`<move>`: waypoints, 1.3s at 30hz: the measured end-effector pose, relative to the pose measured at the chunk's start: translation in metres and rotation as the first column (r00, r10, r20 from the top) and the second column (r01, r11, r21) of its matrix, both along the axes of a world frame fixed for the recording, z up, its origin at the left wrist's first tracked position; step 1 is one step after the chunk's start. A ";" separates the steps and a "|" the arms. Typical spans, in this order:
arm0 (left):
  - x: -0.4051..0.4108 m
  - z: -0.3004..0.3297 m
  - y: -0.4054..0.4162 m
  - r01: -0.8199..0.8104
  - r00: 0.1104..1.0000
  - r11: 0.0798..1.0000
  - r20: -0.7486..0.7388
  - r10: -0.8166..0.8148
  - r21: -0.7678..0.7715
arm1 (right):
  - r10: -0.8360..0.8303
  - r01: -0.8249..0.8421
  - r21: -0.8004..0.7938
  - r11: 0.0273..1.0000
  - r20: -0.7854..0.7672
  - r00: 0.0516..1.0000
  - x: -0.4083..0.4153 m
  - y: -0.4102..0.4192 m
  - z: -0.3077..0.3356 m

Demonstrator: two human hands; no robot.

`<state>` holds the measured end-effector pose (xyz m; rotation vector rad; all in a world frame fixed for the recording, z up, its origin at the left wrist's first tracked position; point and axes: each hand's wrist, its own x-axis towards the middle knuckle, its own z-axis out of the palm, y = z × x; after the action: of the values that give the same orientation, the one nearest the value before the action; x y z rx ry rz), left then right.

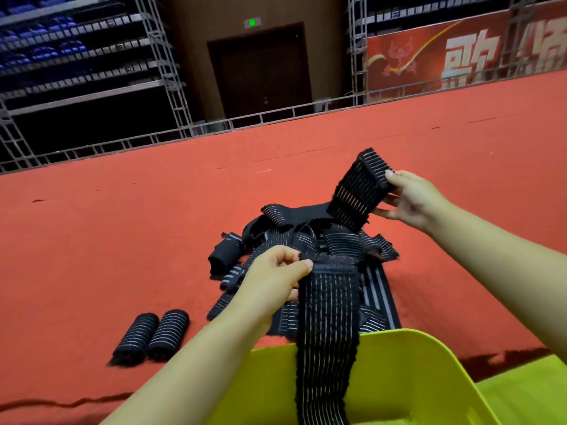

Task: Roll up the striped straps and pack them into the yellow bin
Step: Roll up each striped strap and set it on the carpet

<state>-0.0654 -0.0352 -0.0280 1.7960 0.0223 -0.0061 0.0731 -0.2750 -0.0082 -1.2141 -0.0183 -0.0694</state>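
Red carpet [122, 240], hands pinching striped strap [328, 317]

The bin [399, 378] stands nearest the camera. Just behind it lies the heap of straps [306, 250] on the carpet [122, 225]. Left of the bin lie two rolled straps [153, 335], side by side.

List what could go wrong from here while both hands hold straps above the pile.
1. The strap pinched by the left hand hangs loose into the yellow bin; it may end up there unrolled.
2. The strap gripped by the right hand runs down into the pile; pulling may drag or tangle others.
3. The two finished rolls lie on the red carpet by the left forearm, which could knock them so they unroll.
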 end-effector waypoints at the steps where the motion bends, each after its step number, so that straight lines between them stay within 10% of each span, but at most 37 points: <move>1: -0.001 0.000 -0.003 0.003 1.000 1.000 0.003 -0.003 -0.009 | 0.026 -0.026 0.053 0.998 0.004 1.000 -0.008 -0.003 0.007; 17: -0.099 0.021 -0.018 -0.175 0.980 0.966 0.064 0.190 -0.189 | 0.286 -0.248 0.463 0.851 -0.011 0.958 -0.173 0.020 0.028; 39: -0.179 0.009 -0.040 -0.135 0.960 0.958 0.207 0.189 -0.251 | 0.355 -0.279 0.611 0.741 -0.003 0.935 -0.283 0.063 -0.011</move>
<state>-0.2443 -0.0749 -0.0195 1.5434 0.0043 0.3058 -0.2098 -0.2115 -0.0195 -0.5511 -0.0926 0.2859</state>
